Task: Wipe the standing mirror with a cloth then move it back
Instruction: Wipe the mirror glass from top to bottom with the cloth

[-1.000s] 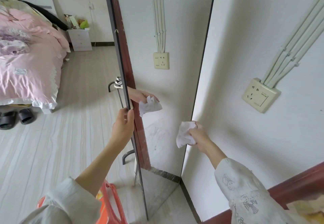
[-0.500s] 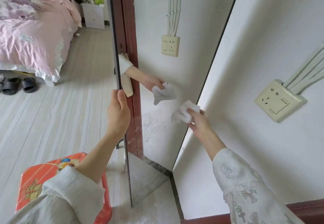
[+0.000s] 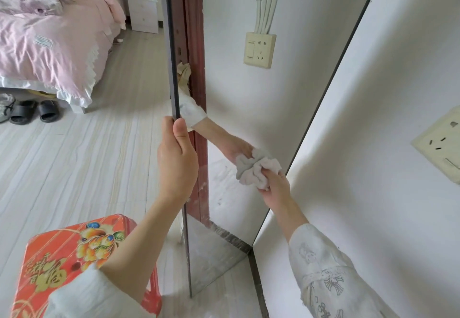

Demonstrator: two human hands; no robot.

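Nearest the camera, just left of the tall frameless standing mirror (image 3: 249,93), a red plastic stool with a printed flower and gold lettering (image 3: 62,263) is standing on the pale striped wood-look floor (image 3: 74,168). Two arms in white sleeves are reaching forward past it. The left hand (image 3: 176,160) is gripping the mirror's dark left edge — thumb on the glass side, fingers wrapped round behind — about halfway up the visible part of the pane. The right hand (image 3: 276,188) is pinching a crumpled pale grey cloth (image 3: 256,170) and pressing it against the glass near the mirror's right edge, where the cloth is meeting its own reflection. Below the cloth the glass is showing cloudy smears and streaks. The mirror is standing upright on the floor, its right edge sitting close against the white wall (image 3: 373,143); whether it is touching the wall cannot be told. To the right of the mirror, a cream wall socket (image 3: 440,148) is sitting on that wall, and the glass is reflecting another socket with white conduit pipes above it. Farther off, left of the mirror, a pair of black slippers (image 3: 34,111) is lying on the floor beside a bed covered in pink quilted bedding (image 3: 49,43) — and beyond that a small white bedside cabinet (image 3: 144,14) is standing by the far wall.
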